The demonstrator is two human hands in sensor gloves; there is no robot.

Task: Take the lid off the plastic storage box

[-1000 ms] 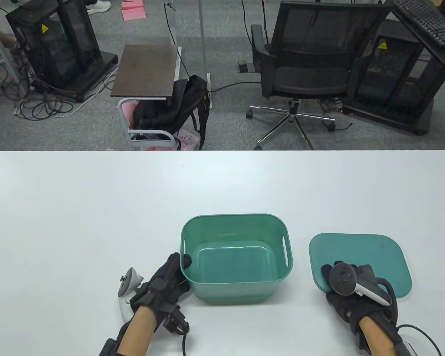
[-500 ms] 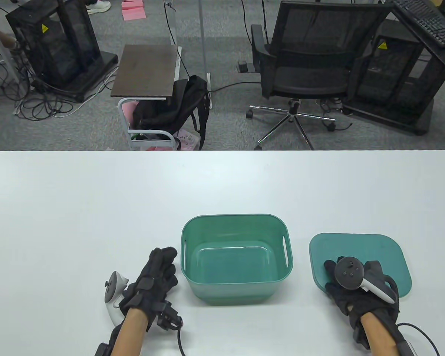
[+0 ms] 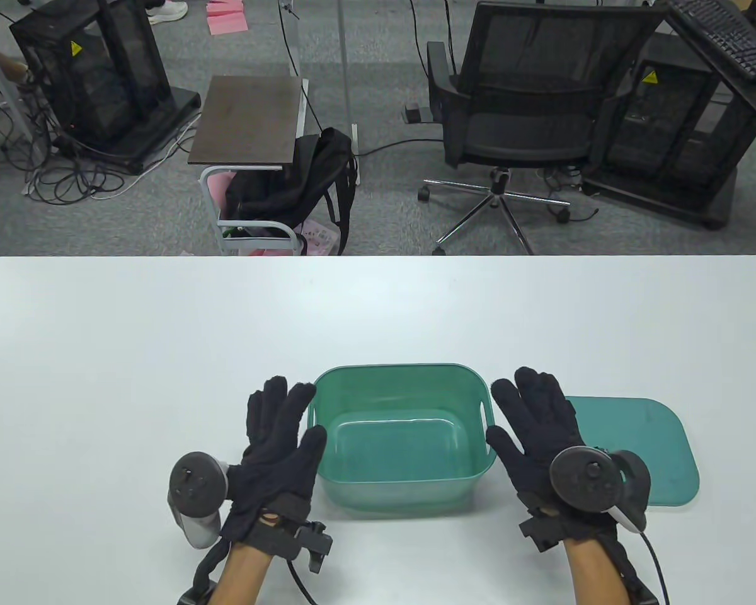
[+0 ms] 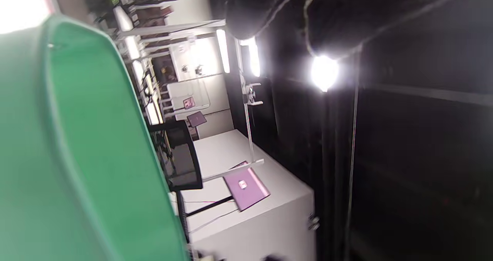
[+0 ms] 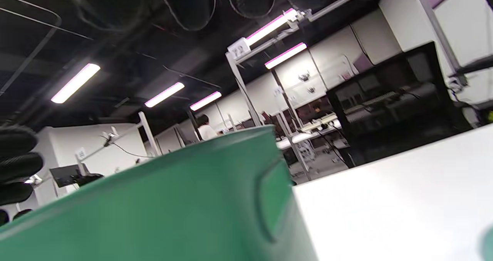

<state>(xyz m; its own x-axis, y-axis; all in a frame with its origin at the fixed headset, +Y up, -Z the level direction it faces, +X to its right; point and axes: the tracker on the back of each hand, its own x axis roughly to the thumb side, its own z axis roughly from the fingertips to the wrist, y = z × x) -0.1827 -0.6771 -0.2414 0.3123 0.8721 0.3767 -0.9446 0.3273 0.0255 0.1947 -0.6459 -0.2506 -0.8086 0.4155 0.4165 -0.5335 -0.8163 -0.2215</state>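
Both hands have come up off the lid and box side and now sit flat beside the box. One white bench (image 3: 164,328) carries one green box (image 3: 403,435) and one green lid (image 3: 655,447). The box is open, and the lid lies flat just to its right. Two hands show: the left hand (image 3: 277,441) and the right hand (image 3: 542,435), fingers spread, holding nothing, one on each side of the box.

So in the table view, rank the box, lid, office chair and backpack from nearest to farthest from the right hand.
1. Lid, partly under the right hand; box just to its left: too close to call.
2. Office chair, beyond the table.
3. Backpack, far left on the floor.
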